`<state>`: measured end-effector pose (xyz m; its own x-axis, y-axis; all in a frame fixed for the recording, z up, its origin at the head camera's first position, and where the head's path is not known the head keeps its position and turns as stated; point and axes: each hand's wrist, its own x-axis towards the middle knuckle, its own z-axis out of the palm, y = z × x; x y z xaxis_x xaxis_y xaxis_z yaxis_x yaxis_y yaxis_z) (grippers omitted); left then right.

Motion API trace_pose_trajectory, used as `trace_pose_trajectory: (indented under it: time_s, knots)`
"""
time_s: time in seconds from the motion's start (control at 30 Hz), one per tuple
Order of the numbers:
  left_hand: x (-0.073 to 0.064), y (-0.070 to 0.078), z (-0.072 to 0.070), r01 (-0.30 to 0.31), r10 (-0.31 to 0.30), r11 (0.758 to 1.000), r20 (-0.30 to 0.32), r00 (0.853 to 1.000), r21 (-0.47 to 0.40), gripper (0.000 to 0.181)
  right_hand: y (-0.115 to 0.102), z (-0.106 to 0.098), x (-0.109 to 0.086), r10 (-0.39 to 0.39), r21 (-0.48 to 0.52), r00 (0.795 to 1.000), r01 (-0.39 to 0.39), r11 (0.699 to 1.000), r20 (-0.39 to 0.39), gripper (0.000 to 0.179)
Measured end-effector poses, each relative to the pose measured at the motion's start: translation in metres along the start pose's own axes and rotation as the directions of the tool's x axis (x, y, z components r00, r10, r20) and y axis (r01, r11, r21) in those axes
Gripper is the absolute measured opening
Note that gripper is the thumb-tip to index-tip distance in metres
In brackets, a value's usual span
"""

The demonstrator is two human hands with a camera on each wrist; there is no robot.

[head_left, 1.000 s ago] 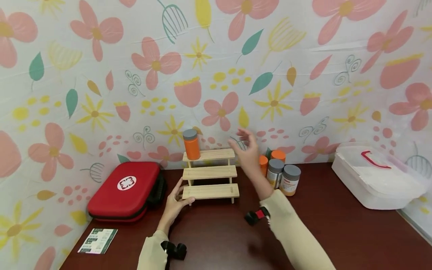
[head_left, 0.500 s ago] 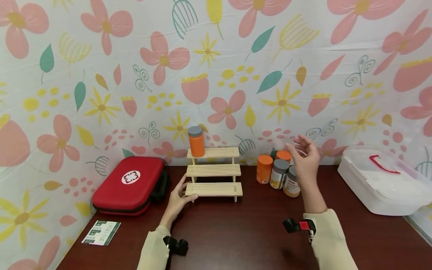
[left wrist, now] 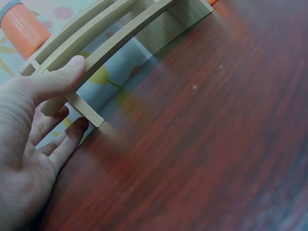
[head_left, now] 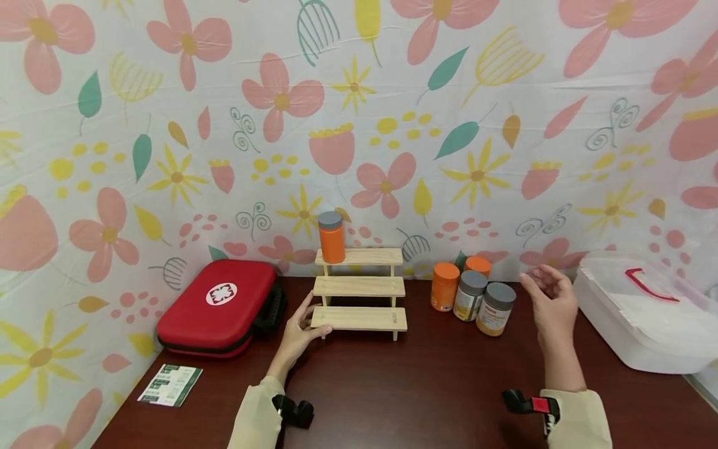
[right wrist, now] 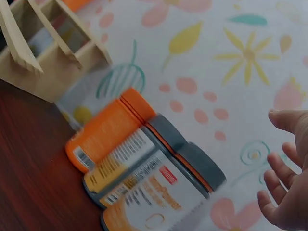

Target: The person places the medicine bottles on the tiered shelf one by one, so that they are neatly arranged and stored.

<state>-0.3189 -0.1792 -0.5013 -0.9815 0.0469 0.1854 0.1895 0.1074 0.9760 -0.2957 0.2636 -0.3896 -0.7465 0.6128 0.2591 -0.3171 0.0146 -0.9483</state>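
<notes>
A three-step wooden display stand [head_left: 359,318] stands on the table, an orange bottle with a grey lid [head_left: 332,240] upright on its top step. My left hand [head_left: 297,340] grips the stand's left end; in the left wrist view the thumb [left wrist: 72,72] lies over a step while the other fingers are curled beneath. My right hand [head_left: 552,305] is raised with relaxed fingers and holds nothing. Just left of it stand a white-labelled bottle with a grey lid [head_left: 496,312], a similar grey-lidded bottle [head_left: 470,298] and an orange bottle [head_left: 444,288], with another orange lid [head_left: 478,265] behind.
A red first-aid case [head_left: 219,305] lies left of the stand, with a printed card [head_left: 171,385] in front of it. At the right is a white plastic box [head_left: 645,318] with a red handle. A flower-patterned cloth [head_left: 359,125] hangs behind the dark wooden table [head_left: 415,393].
My right hand has moved right, from beside the stand's top step past the group of bottles. The left hand stays on the stand. The view has shifted slightly.
</notes>
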Motion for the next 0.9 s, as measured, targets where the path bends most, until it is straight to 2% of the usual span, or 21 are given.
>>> trace_pose_trajectory:
  time_s: [0.1, 0.23, 0.37, 0.5, 0.7, 0.8, 0.9]
  knots:
    - [0.002, 0.003, 0.001, 0.006, -0.006, 1.0, -0.005, 1.0, -0.014, 0.095, 0.001, -0.01, 0.004, 0.07, 0.016, 0.997, -0.071, 0.997, 0.007, 0.032]
    - [0.006, 0.006, 0.002, 0.013, -0.013, 1.0, 0.006, 1.0, -0.025, 0.095, 0.001, -0.014, 0.008, 0.104, -0.008, 0.994, -0.104, 0.995, 0.035, 0.033]
    - [0.005, 0.006, 0.004, 0.032, -0.031, 0.999, 0.014, 0.999, -0.042, 0.095, 0.004, -0.018, 0.011, 0.133, -0.135, 0.988, -0.121, 0.983, 0.082, 0.036]
    - [0.002, 0.006, 0.005, 0.02, -0.021, 0.999, -0.001, 1.0, -0.047, 0.094, 0.012, -0.021, 0.013, 0.146, -0.307, 0.975, -0.089, 0.948, 0.169, 0.051]
    - [0.0, 0.002, 0.005, -0.012, 0.012, 0.999, -0.009, 1.0, -0.031, 0.093, 0.028, -0.022, 0.014, 0.156, -0.451, 0.943, -0.006, 0.892, 0.296, 0.073]
    - [0.0, 0.001, 0.003, -0.01, 0.01, 1.0, -0.009, 1.0, -0.014, 0.094, 0.037, -0.022, 0.015, 0.179, -0.471, 0.925, 0.001, 0.882, 0.335, 0.076]
    - [-0.002, 0.0, 0.001, -0.004, 0.004, 1.0, -0.012, 1.0, 0.002, 0.095, 0.043, -0.023, 0.015, 0.22, -0.485, 0.894, -0.004, 0.874, 0.39, 0.078]
